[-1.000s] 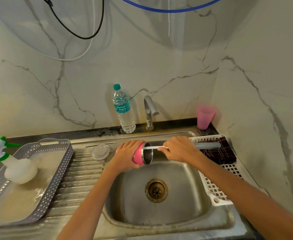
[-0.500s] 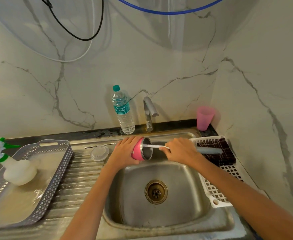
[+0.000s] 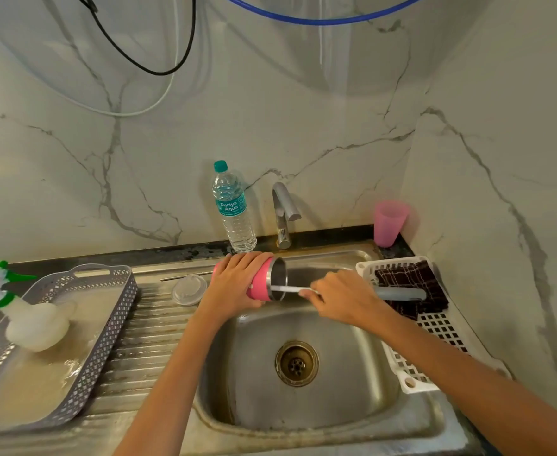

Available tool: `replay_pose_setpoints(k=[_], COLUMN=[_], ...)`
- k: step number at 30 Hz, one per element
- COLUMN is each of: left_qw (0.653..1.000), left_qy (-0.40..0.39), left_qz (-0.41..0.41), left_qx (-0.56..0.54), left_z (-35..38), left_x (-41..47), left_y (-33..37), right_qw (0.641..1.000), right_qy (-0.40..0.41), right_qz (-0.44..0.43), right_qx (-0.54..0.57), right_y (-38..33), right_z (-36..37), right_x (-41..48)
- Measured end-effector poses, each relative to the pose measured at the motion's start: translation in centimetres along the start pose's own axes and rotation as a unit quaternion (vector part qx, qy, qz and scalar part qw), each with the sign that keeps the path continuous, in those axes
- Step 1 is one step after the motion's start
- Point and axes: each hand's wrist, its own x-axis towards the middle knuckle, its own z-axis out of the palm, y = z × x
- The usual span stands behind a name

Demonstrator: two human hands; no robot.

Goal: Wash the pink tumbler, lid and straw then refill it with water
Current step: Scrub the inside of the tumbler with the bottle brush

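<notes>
The pink tumbler (image 3: 259, 285) lies on its side over the back of the steel sink (image 3: 336, 406), its steel mouth facing right. My left hand (image 3: 237, 284) grips its body from above. My right hand (image 3: 346, 297) holds a bottle brush with a grey handle (image 3: 402, 293). The brush's thin white shaft (image 3: 290, 288) reaches into the tumbler's mouth, and the brush head is hidden inside. The clear lid (image 3: 189, 289) rests on the drainboard just left of the tumbler. Behind the lid lies a thin metal straw (image 3: 185, 277).
A faucet (image 3: 283, 212) and a water bottle (image 3: 234, 212) stand at the back wall, with a pink cup (image 3: 389, 222) in the corner. A white rack (image 3: 435, 327) holding a dark cloth (image 3: 408, 281) sits right of the sink. At left, a grey tray (image 3: 106, 324) holds a spray bottle (image 3: 30, 317).
Both hands and the tumbler have shifted only slightly. The brush shaft stays inside the tumbler's mouth.
</notes>
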Motion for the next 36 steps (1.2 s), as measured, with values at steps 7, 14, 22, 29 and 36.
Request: replay_pose_setpoints(k=[7,14,22,29,36], left_qw=[1.0,0.999,0.999,0.999,0.999], left_qy=[-0.002,-0.008,0.005,-0.023,-0.005], left_qz=[-0.005,-0.034,-0.025,-0.032,-0.017], left_qx=[-0.016,-0.004,-0.032,-0.03,-0.04], left_z=[0.3,-0.1,-0.6,0.0,0.6], left_x=[-0.5,-0.3,0.9,0.4,-0.3], left_y=[-0.1,-0.3,0.9,0.3,0.4], right_qw=[0.999,0.998,0.999,0.998,0.999], right_qy=[0.025,0.041,0.006,0.046,-0.005], right_qz=[0.037,-0.015,0.052,0.001,0.024], right_qx=[0.002,-0.035,-0.017,-0.036,0.023], right_y=[1.5,-1.2,0.3,0.0,-0.9], right_z=[-1.3,-1.3,-0.7,-1.9,1.1], right_x=[0.8,0.1,2.1,1.6,1.1])
